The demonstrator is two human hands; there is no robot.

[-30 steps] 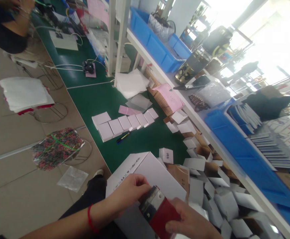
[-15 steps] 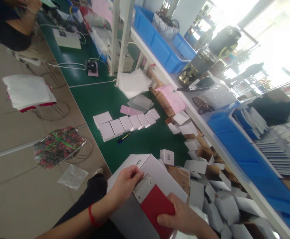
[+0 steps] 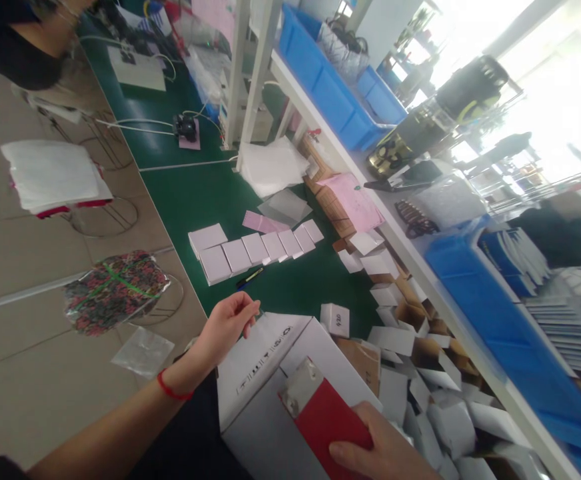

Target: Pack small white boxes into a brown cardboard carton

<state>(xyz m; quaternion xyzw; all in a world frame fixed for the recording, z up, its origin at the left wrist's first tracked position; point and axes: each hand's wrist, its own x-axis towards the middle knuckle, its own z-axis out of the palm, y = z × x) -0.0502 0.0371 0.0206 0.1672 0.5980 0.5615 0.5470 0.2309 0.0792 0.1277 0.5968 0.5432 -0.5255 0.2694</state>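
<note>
In the head view, the left hand has let go of the red booklet it was pinching half a second ago and now floats free above the near edge of the bench, fingers loosely curled with thumb and forefinger close together, holding nothing; a red cord circles its wrist. The right hand has kept its grip on the lower end of the booklet, fingers wrapped over the red cover, and the booklet lies tilted on top of the large white carton at the near edge, its pale spine end pointing away from the person. Just beyond the carton stands a small white box with handwriting on it, and to the right spreads a heap of folded white box blanks. Farther off on the green bench mat, a row of small white boxes lies flat with a pen beside it, near pink sheets. Blue bins line the shelf on the right. On the left, stools stand on the tiled floor, one bearing white sheets, and another person's dark sleeve shows at the far left.
</note>
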